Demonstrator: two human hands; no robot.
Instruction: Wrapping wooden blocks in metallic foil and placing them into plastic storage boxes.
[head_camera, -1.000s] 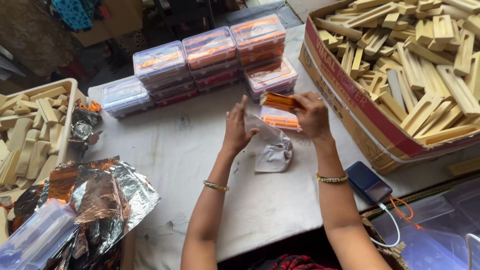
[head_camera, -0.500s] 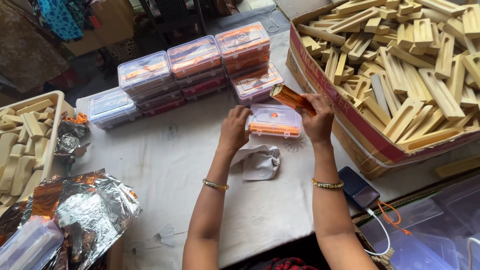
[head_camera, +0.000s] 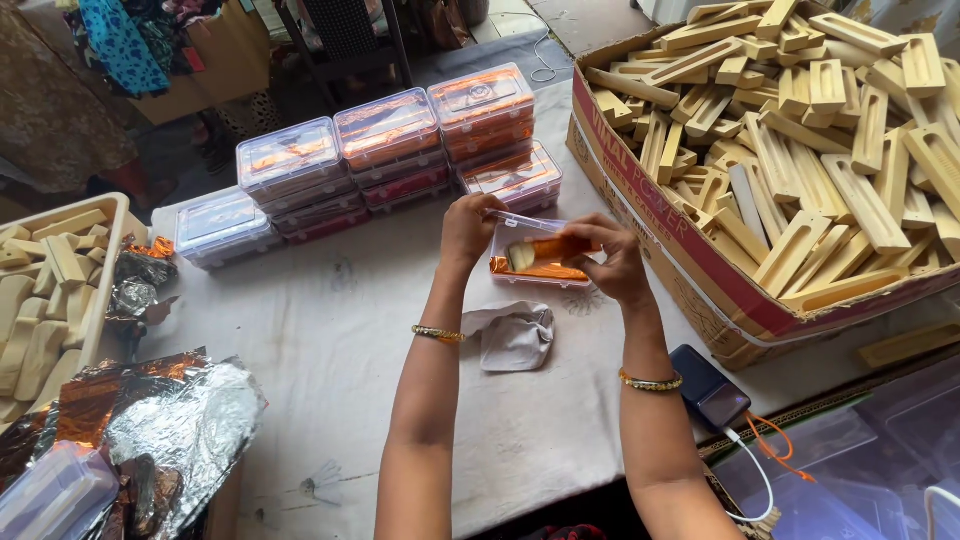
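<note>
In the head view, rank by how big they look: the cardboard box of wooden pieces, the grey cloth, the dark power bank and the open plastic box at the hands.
1. Cardboard box, by far the largest.
2. Open plastic box, partly hidden by the hands.
3. Grey cloth, close to the plastic box; that order is unsure.
4. Power bank, smallest.

Your left hand is gripping the back edge of an open clear plastic box lined with orange foil, while your right hand is pinching an orange-wrapped piece over it. A grey cloth is lying just beside your wrists, stacked lidded boxes behind, a carton of wooden pieces at right.
</note>
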